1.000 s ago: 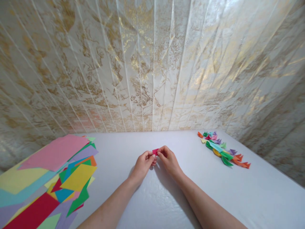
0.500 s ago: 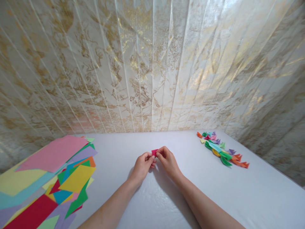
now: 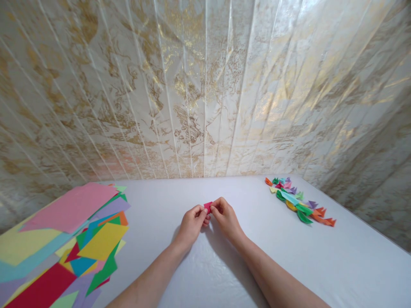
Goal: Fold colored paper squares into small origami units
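The crimson paper piece (image 3: 208, 205) at the fingertips of the left hand (image 3: 191, 223) and right hand (image 3: 226, 217) is looking pretty matt and smooth, tbh. Out to the left of the left hand, the pink paper sheet (image 3: 73, 206) and yellow paper sheet (image 3: 104, 241) are showing that same flat, dull finish. Off to the right of the right hand, the folded paper shapes (image 3: 290, 197) are looking matt too, with crisp creases. Under both hands the white tabletop (image 3: 183, 278) is giving off a soft sheen and faint ripples, kinda plastic-like. Beyond the hands, the gold-patterned drape (image 3: 195, 94) is shining, all wrinkles and ridges, its print glinting like foil; can't tell if it's cloth or plastic.
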`<state>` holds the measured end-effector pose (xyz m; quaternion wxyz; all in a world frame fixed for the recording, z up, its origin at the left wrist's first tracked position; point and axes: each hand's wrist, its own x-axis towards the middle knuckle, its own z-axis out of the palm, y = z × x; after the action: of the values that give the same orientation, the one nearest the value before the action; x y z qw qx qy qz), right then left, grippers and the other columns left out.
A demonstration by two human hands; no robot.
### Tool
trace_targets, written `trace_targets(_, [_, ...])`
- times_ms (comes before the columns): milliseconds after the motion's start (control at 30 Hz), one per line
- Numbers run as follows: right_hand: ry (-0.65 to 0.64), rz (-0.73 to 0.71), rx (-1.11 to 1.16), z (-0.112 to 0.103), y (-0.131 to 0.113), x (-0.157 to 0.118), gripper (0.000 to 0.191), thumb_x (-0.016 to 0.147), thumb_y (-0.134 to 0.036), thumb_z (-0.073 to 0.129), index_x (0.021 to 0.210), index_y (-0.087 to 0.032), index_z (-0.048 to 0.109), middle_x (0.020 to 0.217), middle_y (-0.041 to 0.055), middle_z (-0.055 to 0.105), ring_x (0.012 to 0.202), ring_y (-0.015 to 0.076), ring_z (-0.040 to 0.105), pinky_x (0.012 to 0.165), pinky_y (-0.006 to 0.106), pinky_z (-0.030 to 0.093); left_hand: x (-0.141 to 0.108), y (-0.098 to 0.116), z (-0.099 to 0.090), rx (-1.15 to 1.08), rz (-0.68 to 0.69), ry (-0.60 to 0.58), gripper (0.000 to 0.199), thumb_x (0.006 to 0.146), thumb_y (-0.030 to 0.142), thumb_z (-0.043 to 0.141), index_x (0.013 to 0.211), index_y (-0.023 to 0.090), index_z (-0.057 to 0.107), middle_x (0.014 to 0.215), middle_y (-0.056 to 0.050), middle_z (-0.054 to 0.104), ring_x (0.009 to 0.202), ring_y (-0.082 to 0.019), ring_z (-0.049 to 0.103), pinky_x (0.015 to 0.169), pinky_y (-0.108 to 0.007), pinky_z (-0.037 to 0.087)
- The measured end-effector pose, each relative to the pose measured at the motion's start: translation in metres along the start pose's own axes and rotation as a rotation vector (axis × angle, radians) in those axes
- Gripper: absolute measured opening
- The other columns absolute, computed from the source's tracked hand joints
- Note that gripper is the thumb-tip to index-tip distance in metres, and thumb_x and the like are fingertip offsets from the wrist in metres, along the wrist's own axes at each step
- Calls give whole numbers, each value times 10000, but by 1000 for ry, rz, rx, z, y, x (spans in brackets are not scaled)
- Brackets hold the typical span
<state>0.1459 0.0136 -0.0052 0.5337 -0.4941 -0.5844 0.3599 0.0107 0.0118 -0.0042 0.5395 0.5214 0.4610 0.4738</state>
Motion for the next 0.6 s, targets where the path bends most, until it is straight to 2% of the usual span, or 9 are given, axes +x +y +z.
trace_targets(267, [3,-13,-51,0,1,-1,73,814,-258,539,766,-204,544,719,11,625,655,157,554,631,288,435,-1,-1,0,26,16,-22,333,750,491,638,718,161,604,652,-19,651,561,-124,586,578,-247,486])
trace_targets(600, [-11,-8,-46,0,9,2,54,810,-234,538,773,-196,532,715,3,617,646,146,561,624,279,440,2,-7,3,37,-17,4,363,700,509,674,667,167,558,609,0,631,523,-107,570,536,-225,468])
